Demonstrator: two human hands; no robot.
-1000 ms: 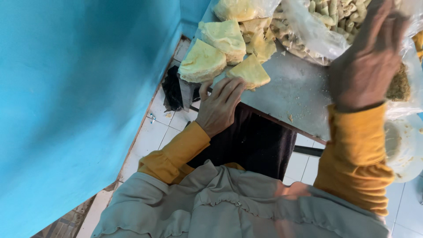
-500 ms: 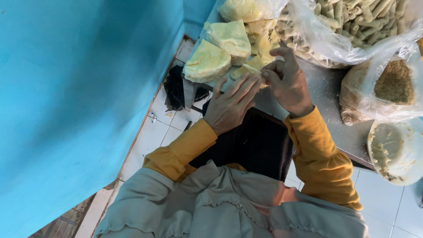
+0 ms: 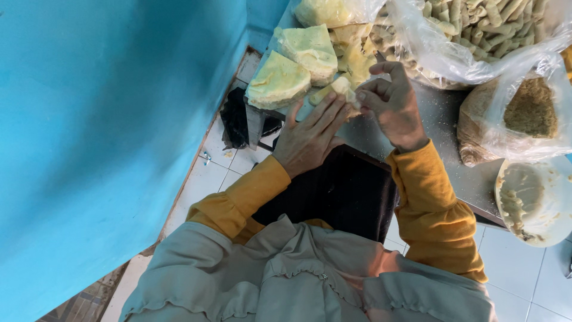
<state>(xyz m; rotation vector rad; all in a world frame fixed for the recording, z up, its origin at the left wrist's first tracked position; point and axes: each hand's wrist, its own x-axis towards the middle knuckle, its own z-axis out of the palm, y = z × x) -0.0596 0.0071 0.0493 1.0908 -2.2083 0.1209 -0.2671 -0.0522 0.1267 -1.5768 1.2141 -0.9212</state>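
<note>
A pale yellow wrapper roll (image 3: 332, 89) lies at the near edge of the grey metal table (image 3: 444, 125). My left hand (image 3: 310, 134) rests flat on it, fingers stretched out along the roll. My right hand (image 3: 390, 101) is just to its right, fingertips pinching the roll's end. Both sleeves are mustard yellow. Behind the roll sit folded stacks of thin yellow-green wrappers (image 3: 279, 80).
A clear plastic bag of finished rolls (image 3: 476, 30) lies at the back of the table. A bag holding brown filling (image 3: 524, 113) and a white bowl of paste (image 3: 536, 200) are at the right. A turquoise wall (image 3: 107, 119) stands at the left; white floor tiles lie below.
My right hand came down from the bag at the right and met my left hand at the wrapper. The flat wrapper piece is now rolled up under both hands.
</note>
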